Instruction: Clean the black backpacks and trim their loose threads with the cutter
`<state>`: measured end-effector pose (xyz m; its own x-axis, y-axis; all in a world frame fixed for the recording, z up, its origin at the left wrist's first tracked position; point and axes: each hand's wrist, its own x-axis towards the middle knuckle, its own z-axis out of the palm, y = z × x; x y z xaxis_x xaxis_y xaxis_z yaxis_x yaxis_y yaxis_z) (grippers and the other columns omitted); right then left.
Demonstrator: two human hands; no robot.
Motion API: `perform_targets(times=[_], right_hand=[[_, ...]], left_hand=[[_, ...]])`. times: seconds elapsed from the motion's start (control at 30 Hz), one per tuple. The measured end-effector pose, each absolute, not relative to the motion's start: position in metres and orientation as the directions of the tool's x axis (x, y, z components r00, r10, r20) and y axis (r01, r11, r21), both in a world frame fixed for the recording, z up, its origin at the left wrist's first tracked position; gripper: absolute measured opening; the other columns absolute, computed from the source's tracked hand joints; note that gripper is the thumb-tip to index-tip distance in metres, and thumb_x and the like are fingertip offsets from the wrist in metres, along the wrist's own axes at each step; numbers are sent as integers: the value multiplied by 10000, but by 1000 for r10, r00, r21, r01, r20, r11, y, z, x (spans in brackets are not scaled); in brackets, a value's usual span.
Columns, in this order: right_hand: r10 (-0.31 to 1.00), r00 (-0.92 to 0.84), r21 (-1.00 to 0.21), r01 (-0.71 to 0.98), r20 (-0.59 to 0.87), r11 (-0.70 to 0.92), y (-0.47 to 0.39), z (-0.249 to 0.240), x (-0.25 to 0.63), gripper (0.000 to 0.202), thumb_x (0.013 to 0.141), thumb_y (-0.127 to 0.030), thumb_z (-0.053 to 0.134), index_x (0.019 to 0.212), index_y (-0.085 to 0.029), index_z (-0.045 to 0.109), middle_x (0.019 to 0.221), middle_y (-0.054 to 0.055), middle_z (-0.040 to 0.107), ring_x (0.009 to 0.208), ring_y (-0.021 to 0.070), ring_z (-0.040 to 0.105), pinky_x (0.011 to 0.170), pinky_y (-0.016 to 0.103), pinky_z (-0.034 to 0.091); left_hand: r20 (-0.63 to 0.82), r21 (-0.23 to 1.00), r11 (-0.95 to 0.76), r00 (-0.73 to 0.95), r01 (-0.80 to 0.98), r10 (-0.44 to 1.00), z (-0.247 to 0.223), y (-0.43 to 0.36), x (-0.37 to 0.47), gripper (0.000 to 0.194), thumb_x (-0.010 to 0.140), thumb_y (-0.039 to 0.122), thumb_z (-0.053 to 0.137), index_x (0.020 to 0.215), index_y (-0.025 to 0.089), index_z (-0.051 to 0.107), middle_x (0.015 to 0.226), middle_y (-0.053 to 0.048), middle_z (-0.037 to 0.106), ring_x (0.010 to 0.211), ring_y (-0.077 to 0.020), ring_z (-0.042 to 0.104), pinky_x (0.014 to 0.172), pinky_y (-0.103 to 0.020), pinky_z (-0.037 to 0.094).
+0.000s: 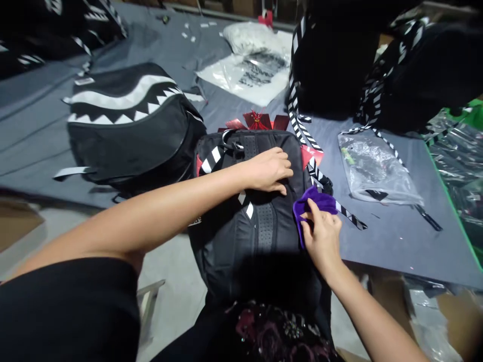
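A black backpack [241, 221] stands on end in front of me at the table edge, its padded back panel towards me. My left hand [269, 171] lies across the upper part of that panel, fingers curled and pressing into the black fabric. What the fingertips grip is partly hidden. At the backpack's right side, my right hand [322, 234] pinches a purple cloth [313, 198] between thumb and fingers. Beside the cloth hang striped black-and-white straps [319, 173]. Behind the backpack's top, red tags [256, 120] with red threads show.
Left on the grey table [400, 241] lies another black backpack [128, 130] with white jagged teeth. Further back is a white plastic bag [256, 60]. Dark bags [332, 65] stand at the back right, near a clear pouch [377, 166]. A green-edged bin [453, 186] borders the right.
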<state>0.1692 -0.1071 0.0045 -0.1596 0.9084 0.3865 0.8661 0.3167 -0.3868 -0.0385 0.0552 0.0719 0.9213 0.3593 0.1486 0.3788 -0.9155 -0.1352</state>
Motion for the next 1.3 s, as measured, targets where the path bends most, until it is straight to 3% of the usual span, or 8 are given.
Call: perform_targets(times=[0.3,0.47,0.6,0.73,0.87,1.03,1.2,1.3], right_hand=[[673,-256,-210,822,694,529,-154,58,181,462,906,-109,533,1360,-169,477,955,72,664,915,209,601,985,458,368],[514,-364,-38,788,777,615,-160,120,201,479,868,-85,532,1334,-197,528,949,72,659,948,229,611,956,439,393],[456,-410,65,795,790,603,-158,143,215,379,859,-121,550,1229,-179,608,934,85,682,942,257,614,911,437,406],[581,-479,-15,764,658,646,-158,98,214,258,873,-127,540,1116,-168,618,949,83,700,895,232,624,871,407,404],[690,-458,-95,792,561,603,-143,44,212,275,884,-95,507,1129,-180,598,945,68,713,917,218,630,895,398,384],[748,-388,-211,798,539,565,-127,38,213,231,876,-142,545,1091,-193,616,954,64,714,905,224,637,887,410,390],[799,-182,-530,662,572,530,-119,47,183,116,918,-246,549,999,-212,624,959,61,719,898,213,648,889,411,452],[790,-283,-487,660,544,572,-110,43,159,100,927,-197,512,968,-203,603,934,68,713,878,209,641,849,387,460]], left_hand=[[496,-517,-686,833,512,248,168,-89,-48,361,986,423,445,719,202,543,694,26,563,717,-145,535,752,-311,380],[661,-508,-516,696,690,279,205,-143,-40,445,1010,453,351,725,191,570,693,19,573,707,-140,565,728,-325,382],[667,-315,-471,545,824,508,191,-165,-28,505,993,544,345,783,174,619,735,-41,607,807,-215,614,735,-371,403],[417,5,-534,484,845,769,124,-173,-28,464,934,584,475,817,163,630,767,-56,655,781,-206,618,697,-339,422],[166,199,-602,579,773,799,81,-157,-42,292,952,394,544,1105,170,651,1014,-60,719,949,-201,640,817,-328,468],[362,190,-578,491,793,792,98,-125,-69,266,953,236,490,1149,150,649,1145,-118,682,1096,-234,580,925,-366,452],[205,135,-564,534,814,820,105,-88,-64,1003,776,355,738,1559,178,137,1561,-201,313,1416,-352,286,1075,-503,318],[26,99,-531,531,841,847,98,-67,-52,1185,733,404,768,1565,181,-45,1597,-220,211,1429,-378,244,1085,-521,293]])
